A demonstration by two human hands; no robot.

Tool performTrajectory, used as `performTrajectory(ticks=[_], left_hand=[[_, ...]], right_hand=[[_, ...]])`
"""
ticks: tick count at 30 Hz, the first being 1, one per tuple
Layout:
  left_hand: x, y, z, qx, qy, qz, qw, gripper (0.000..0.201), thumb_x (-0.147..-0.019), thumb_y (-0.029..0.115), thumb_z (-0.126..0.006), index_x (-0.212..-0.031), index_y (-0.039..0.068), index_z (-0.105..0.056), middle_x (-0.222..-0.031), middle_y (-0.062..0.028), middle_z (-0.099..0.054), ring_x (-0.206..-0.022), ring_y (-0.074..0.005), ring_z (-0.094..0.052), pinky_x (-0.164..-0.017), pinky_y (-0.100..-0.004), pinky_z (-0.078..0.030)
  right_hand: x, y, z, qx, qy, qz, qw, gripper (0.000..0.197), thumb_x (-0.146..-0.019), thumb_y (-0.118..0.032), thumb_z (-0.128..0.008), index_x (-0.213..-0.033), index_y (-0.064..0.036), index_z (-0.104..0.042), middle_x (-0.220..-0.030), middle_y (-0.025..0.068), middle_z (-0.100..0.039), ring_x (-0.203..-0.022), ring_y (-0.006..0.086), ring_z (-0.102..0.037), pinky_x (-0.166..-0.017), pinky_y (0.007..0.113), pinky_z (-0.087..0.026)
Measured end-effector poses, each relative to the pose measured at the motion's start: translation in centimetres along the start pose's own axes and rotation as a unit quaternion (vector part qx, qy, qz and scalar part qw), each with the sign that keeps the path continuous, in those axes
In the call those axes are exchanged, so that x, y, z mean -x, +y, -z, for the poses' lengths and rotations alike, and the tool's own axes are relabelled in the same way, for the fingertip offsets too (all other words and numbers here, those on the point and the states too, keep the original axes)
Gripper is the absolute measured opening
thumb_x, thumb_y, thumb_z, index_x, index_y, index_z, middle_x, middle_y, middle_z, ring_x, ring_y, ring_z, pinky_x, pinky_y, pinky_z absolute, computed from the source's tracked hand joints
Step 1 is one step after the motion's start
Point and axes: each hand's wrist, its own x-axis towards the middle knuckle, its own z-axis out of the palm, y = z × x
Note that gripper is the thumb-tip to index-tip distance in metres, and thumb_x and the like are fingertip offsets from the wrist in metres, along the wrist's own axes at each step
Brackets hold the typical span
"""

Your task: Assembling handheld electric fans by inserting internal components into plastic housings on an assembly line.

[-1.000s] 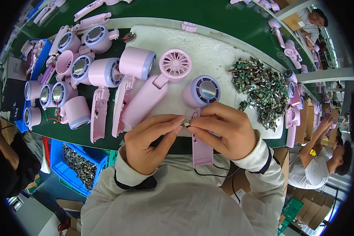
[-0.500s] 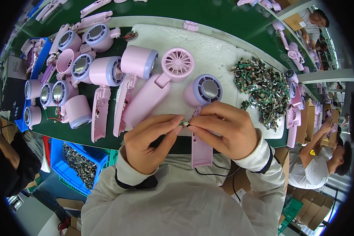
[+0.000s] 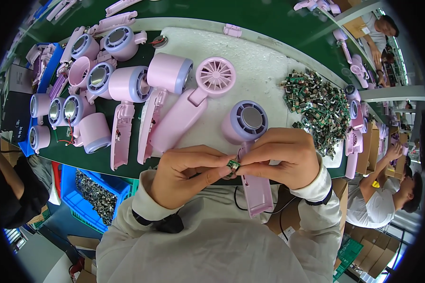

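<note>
My left hand [image 3: 186, 174] pinches a small green circuit board [image 3: 233, 164] between thumb and fingertips. Opposite it, my right hand [image 3: 283, 158] is closed in a pinch right beside the board; what its fingertips grip is too small to make out. Beneath the right hand lies a pink handheld fan: its round head [image 3: 245, 121] with a lilac ring and silver centre rests on the white foam sheet [image 3: 264, 61], and its open handle shell [image 3: 258, 195] sticks out below the hand, past the table edge. To the left is a pink fan with a closed handle [image 3: 179, 120].
Several pink fan heads and open handles [image 3: 123, 137] crowd the left. A heap of small circuit boards [image 3: 316, 106] lies on the right. Below the table edge stands a blue bin [image 3: 73, 195] of small dark parts. Other people [image 3: 380, 198] sit at the right.
Both hands have come slightly nearer to me with the board, which has moved down and right. The fan's handle has swung to the right and nearer. The board shows more of its green face.
</note>
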Motion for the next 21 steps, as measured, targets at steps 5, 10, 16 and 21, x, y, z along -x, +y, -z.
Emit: performTrajectory(ticks=[5, 10, 16, 21], left_hand=[[-0.2, -0.7, 0.2, -0.019, -0.009, -0.037, 0.999, 0.026, -0.094, -0.011, -0.065, -0.118, -0.005, -0.071, -0.113, -0.0184, -0.07, -0.1, -0.0221, -0.072, -0.087, -0.0303, -0.057], [-0.2, -1.2, 0.2, -0.055, 0.026, -0.069, 0.996, 0.028, -0.093, -0.013, -0.064, -0.119, -0.005, -0.07, -0.114, -0.0196, -0.07, -0.103, -0.0231, -0.071, -0.09, -0.0311, -0.057], [-0.1, -1.0, -0.8, -0.023, 0.109, -0.052, 0.992, 0.029, -0.097, -0.01, -0.062, -0.125, -0.006, -0.065, -0.114, -0.0174, -0.07, -0.102, -0.0207, -0.07, -0.09, -0.03, -0.056], [-0.1, -0.7, -0.8, -0.02, 0.093, 0.006, 0.995, 0.029, -0.096, -0.009, -0.062, -0.126, -0.009, -0.062, -0.118, -0.017, -0.068, -0.108, -0.0222, -0.069, -0.094, -0.0327, -0.056]], right_hand=[[0.0, 0.1, 0.0, -0.027, 0.004, -0.066, 0.997, 0.019, -0.072, -0.01, -0.09, -0.088, -0.0061, -0.079, -0.076, 0.0053, -0.07, -0.065, 0.0195, -0.066, -0.056, 0.03, -0.05], [-0.1, 0.0, -0.7, 0.007, 0.032, -0.066, 0.997, 0.025, -0.072, -0.01, -0.09, -0.095, -0.0074, -0.078, -0.082, 0.0061, -0.07, -0.067, 0.0201, -0.067, -0.057, 0.031, -0.051], [1.0, -1.0, -0.4, 0.115, 0.003, 0.021, 0.993, 0.031, -0.072, -0.009, -0.085, -0.101, -0.0091, -0.077, -0.091, 0.0051, -0.069, -0.071, 0.0185, -0.068, -0.058, 0.031, -0.054], [1.1, -1.3, -1.4, 0.275, -0.042, 0.128, 0.952, 0.034, -0.07, -0.009, -0.077, -0.103, -0.0082, -0.077, -0.092, 0.0038, -0.066, -0.076, 0.0177, -0.067, -0.061, 0.032, -0.055]])
